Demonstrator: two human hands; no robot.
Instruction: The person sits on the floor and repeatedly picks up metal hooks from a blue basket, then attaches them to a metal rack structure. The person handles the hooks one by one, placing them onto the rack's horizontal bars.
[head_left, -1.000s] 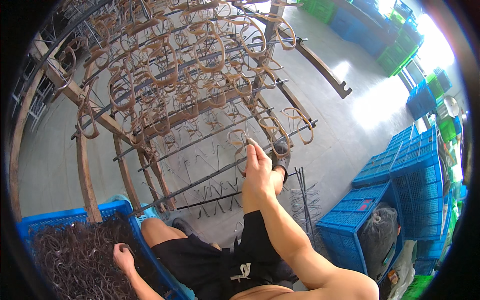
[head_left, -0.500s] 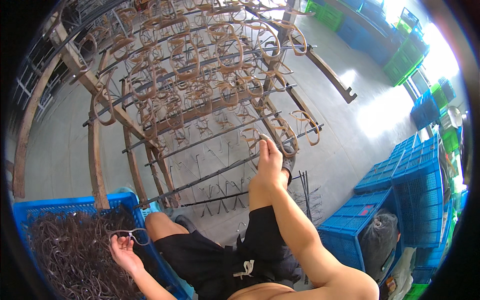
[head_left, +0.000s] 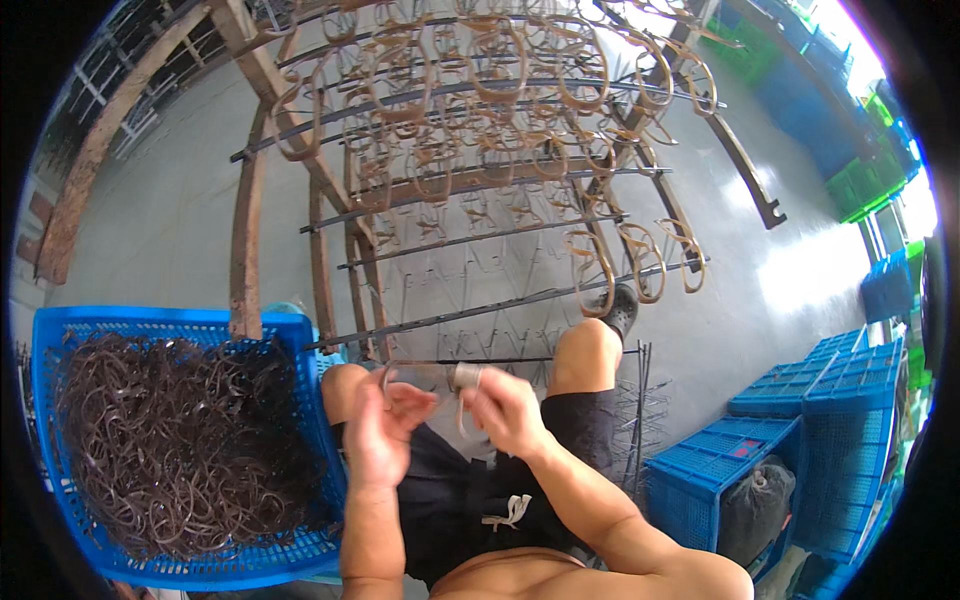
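My fingers (head_left: 488,392) are bent in close on the right hand (head_left: 510,412), thumb and fingertips pinched on one end of a thin spectacle frame (head_left: 425,367). Over on the left hand (head_left: 383,440), they're loosely curled with a gap showing, up against the frame's other end; whether they grip it, I can't tell. So the frame is strung between my two hands, above my lap, a slim bar and a rounded loop, colour lost in blur. There's a pale, short cylinder (head_left: 467,375) at a right fingertip too, too smeared to name.

Below, dark cloth shorts (head_left: 580,420) with a soft white drawstring (head_left: 508,512). At my left, a blue plastic crate (head_left: 180,317) with slotted walls, heaped with glossy dark curls (head_left: 180,450), thin and tangled like shavings. Right of my knee, a bundle of straight black rods (head_left: 640,415) bristling with fine wire. Beyond, a dark shoe (head_left: 622,310) on smooth grey floor (head_left: 730,340).

Now the rack: rough, scuffed wooden posts (head_left: 247,230) carrying slender dark bars (head_left: 470,317), hung with rounded brown frames (head_left: 592,265), row over row. Off right, stacked blue mesh crates (head_left: 690,500), one holding a wrinkled dark bag (head_left: 757,510). Farthest out, bright green crates (head_left: 860,185).
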